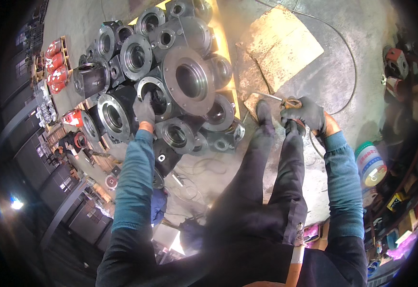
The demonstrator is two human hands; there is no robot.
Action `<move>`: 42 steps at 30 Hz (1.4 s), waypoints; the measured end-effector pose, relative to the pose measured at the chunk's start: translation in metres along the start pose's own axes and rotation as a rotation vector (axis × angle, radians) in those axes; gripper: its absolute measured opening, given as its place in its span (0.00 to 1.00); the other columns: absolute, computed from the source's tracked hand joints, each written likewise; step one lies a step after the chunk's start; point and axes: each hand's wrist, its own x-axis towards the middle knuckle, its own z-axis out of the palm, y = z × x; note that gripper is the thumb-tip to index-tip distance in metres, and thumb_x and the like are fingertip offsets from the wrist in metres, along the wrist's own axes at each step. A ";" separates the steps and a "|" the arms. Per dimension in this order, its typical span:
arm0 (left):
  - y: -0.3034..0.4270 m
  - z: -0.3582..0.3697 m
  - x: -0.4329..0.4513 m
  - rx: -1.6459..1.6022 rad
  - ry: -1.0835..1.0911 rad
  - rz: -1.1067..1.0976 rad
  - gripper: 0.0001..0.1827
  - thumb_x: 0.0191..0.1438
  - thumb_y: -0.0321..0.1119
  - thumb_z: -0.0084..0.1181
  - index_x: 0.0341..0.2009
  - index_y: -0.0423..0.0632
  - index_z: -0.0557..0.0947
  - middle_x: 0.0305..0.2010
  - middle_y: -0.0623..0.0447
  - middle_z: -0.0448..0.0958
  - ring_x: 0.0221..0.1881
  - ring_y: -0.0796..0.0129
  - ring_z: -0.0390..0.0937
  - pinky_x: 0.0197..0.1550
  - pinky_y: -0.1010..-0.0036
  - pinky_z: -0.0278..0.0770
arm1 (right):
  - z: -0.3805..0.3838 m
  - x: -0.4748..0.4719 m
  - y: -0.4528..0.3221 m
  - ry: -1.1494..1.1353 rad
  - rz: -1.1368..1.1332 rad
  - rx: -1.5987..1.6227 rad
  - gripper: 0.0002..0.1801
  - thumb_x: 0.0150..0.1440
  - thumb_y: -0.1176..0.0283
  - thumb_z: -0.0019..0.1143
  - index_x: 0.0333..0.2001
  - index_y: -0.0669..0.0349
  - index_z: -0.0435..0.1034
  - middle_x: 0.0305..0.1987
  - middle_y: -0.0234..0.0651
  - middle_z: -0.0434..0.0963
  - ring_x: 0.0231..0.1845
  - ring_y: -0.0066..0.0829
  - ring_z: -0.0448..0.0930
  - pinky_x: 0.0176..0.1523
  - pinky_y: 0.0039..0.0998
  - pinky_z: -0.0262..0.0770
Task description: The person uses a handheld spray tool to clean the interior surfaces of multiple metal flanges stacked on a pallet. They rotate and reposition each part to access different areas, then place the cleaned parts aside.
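My left hand (144, 110), in a dark glove, grips the rim of a flanged metal housing (150, 80), its fingers reaching into the round bore. A housing with a larger flange (169, 73) stands directly to the right of it. Several more dark cast housings with machined rings crowd around, among them one (103, 111) just left of my hand. My gloved right hand (304, 113) is closed around what looks like an air blow gun (291, 103). Its thin metal nozzle points left, above my shoes (264, 111). My fingers hide part of its body.
The housings stand along a yellow edge (225, 43). Worn board sheets (288, 46) lie on the concrete floor, with a hose (354, 68) curving beside them. A bucket (370, 165) bearing writing stands right of my sleeve. Red castings (54, 62) sit on pallets at far left.
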 end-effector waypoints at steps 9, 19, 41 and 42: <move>0.012 0.000 -0.004 -0.027 -0.009 -0.005 0.23 0.60 0.38 0.63 0.52 0.30 0.85 0.45 0.39 0.88 0.46 0.55 0.86 0.54 0.63 0.79 | -0.012 0.037 -0.009 0.137 0.009 -0.031 0.21 0.62 0.58 0.69 0.41 0.70 0.83 0.30 0.41 0.85 0.26 0.27 0.83 0.29 0.29 0.79; 0.002 0.006 0.002 -0.059 0.011 -0.050 0.23 0.60 0.39 0.63 0.52 0.33 0.86 0.46 0.36 0.88 0.48 0.48 0.86 0.56 0.60 0.79 | -0.005 -0.017 -0.032 0.116 0.075 0.074 0.18 0.61 0.61 0.66 0.43 0.68 0.83 0.32 0.37 0.86 0.24 0.26 0.83 0.30 0.28 0.79; -0.020 0.013 0.008 0.006 0.016 0.020 0.24 0.59 0.43 0.63 0.53 0.38 0.86 0.49 0.32 0.86 0.53 0.35 0.83 0.58 0.52 0.77 | 0.007 -0.013 -0.080 -0.018 -0.165 0.230 0.18 0.67 0.61 0.60 0.43 0.69 0.80 0.21 0.38 0.79 0.14 0.24 0.74 0.20 0.25 0.72; -0.021 0.014 0.007 -0.008 0.022 0.000 0.24 0.59 0.44 0.63 0.53 0.38 0.86 0.49 0.31 0.86 0.54 0.34 0.83 0.59 0.52 0.77 | 0.008 0.000 -0.081 0.031 -0.088 0.181 0.19 0.68 0.59 0.60 0.44 0.69 0.79 0.22 0.38 0.79 0.15 0.24 0.75 0.20 0.26 0.72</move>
